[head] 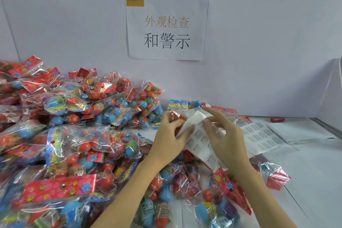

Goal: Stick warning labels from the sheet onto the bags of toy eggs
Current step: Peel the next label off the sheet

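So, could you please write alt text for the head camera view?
Two hands work a label sheet above bags of toy eggs: the left hand holds it, the right hand picks at it. More labels lie on the white table, under a wall sign.

We cannot read the tiny print on the label sheet (pixel 200 141) or the second sheet (pixel 262 135) beside it, and the heap of bags (pixel 61 135) runs off the left and bottom edges.
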The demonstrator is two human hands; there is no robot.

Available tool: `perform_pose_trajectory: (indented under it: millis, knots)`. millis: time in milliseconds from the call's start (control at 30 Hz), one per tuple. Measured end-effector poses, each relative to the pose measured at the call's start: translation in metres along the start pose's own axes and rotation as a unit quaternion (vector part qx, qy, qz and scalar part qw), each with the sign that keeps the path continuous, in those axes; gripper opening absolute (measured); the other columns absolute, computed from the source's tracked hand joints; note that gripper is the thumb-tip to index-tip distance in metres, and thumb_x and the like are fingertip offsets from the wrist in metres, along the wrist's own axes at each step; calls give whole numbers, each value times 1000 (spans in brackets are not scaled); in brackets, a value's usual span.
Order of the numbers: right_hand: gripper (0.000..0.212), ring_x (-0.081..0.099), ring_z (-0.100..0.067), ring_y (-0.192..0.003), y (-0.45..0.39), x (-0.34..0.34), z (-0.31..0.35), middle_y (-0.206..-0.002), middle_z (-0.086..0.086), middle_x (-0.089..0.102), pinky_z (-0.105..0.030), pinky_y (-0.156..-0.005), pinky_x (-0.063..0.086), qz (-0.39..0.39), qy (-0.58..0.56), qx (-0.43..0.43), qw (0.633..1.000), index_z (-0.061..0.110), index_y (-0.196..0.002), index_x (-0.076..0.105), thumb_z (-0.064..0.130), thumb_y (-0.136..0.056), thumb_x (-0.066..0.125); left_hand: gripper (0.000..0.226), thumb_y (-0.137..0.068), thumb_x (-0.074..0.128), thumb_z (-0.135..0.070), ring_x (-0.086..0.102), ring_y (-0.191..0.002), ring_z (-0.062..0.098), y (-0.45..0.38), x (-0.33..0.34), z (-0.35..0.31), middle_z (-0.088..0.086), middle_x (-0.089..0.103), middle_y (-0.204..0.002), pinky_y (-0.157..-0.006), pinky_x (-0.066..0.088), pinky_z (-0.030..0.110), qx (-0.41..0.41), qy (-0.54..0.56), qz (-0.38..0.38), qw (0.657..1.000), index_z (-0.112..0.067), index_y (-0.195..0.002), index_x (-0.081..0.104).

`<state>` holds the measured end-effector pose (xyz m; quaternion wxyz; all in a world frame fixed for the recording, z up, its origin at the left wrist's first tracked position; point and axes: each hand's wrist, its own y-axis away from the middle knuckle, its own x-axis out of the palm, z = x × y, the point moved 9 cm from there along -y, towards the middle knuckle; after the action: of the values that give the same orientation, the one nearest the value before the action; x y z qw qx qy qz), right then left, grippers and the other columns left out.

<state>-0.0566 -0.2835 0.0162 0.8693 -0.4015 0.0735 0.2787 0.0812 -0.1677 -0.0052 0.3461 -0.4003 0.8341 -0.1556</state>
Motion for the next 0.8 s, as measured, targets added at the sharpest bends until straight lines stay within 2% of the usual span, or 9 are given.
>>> perform_pose_trajectory:
  millis: [100, 267, 367, 433, 567, 700, 800]
  knots:
    - [45, 69, -6, -97, -2, -2, 1, -100, 20, 71, -7, -87, 46, -9, -10, -14, 1000, 48, -128, 66, 15, -99, 71, 24, -100, 70, -36, 54, -102, -10, 0, 8, 2, -9, 44, -111, -86, 41, 2, 0, 7, 32, 999, -14, -105, 79]
    - [38, 67, -10, -96, -2, 3, -4, -96, 14, 69, -8, -84, 47, 17, -9, -11, 1000, 42, -118, 71, 9, -101, 67, 13, -97, 73, -39, 53, -95, -15, 0, 12, 11, -9, 42, -110, -81, 42, 1, -37, 9, 49, 998, -26, -95, 73]
    - [31, 67, -7, -96, -2, 2, -6, -98, 18, 71, -7, -84, 46, 10, 20, -11, 1000, 34, -115, 75, 7, -100, 68, 36, -90, 79, -44, 57, -99, -8, 0, 10, 16, -6, 41, -121, -86, 42, 0, -62, 6, 35, 997, -24, -120, 72]
    - [29, 68, -5, -93, -3, 0, -8, -98, 19, 72, -7, -83, 46, 10, 26, 1, 1000, 32, -115, 76, 8, -99, 69, 47, -86, 82, -47, 55, -99, -9, 0, 6, 16, -9, 39, -121, -86, 36, -5, -65, 7, 19, 998, -29, -128, 69]
    - [25, 70, -1, -95, -3, 0, -10, -101, 20, 75, -8, -85, 48, 15, 18, 14, 1000, 28, -115, 78, 10, -99, 71, 42, -85, 80, -52, 47, -104, -24, 0, 3, 9, -17, 37, -118, -85, 33, -7, -46, 15, 2, 999, -36, -123, 70]
    - [21, 69, 3, -96, -3, 1, -14, -101, 21, 75, -6, -85, 47, 21, 21, 29, 999, 25, -112, 78, 11, -98, 72, 33, -87, 79, -47, 56, -92, -11, 1, 7, 7, -16, 40, -117, -85, 44, 3, -53, 23, 0, 998, -37, -117, 72]
    - [20, 69, 1, -95, -3, 1, -14, -97, 21, 76, -6, -83, 48, 24, 21, 35, 999, 26, -110, 78, 11, -98, 72, 26, -89, 78, -45, 55, -100, -10, 1, 12, 6, -14, 43, -119, -88, 45, 6, -56, 40, 4, 998, -39, -113, 71]
